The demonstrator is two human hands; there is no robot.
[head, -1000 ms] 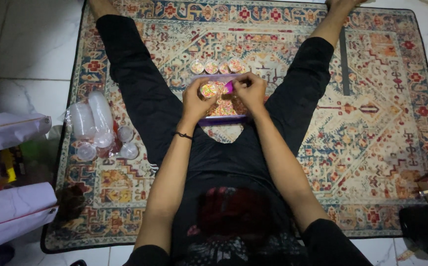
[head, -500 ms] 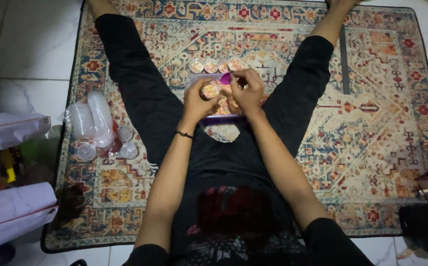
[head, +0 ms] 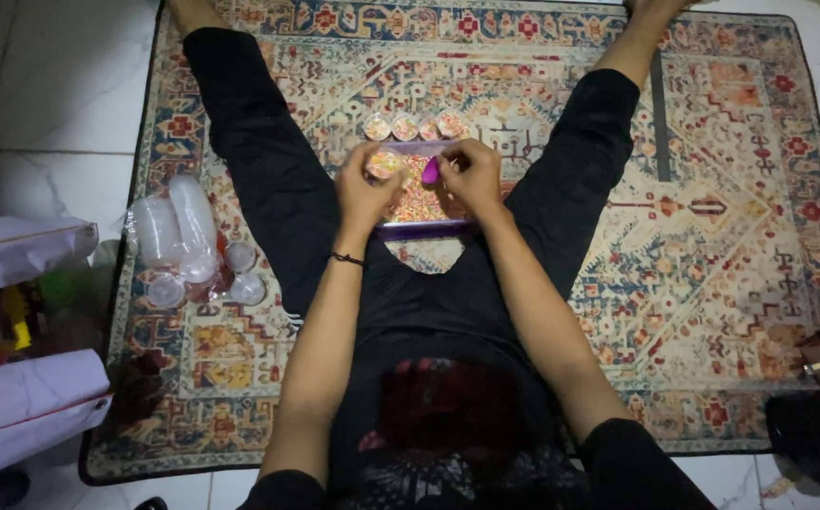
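With a small cup (head: pixel 384 164) gripped in the left hand (head: pixel 365 185) and a pink scoop (head: pixel 430 171) in the right hand (head: pixel 471 172) beside it, bits could be spilled onto the rug (head: pixel 712 246) if the cup is tipped.

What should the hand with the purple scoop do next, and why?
Probably tip the purple scoop over the small cup. The right hand holds the scoop just above the tray of colourful bits, right beside the cup in the left hand. Three filled cups already sit past the tray. How full the held cup is, I cannot tell.
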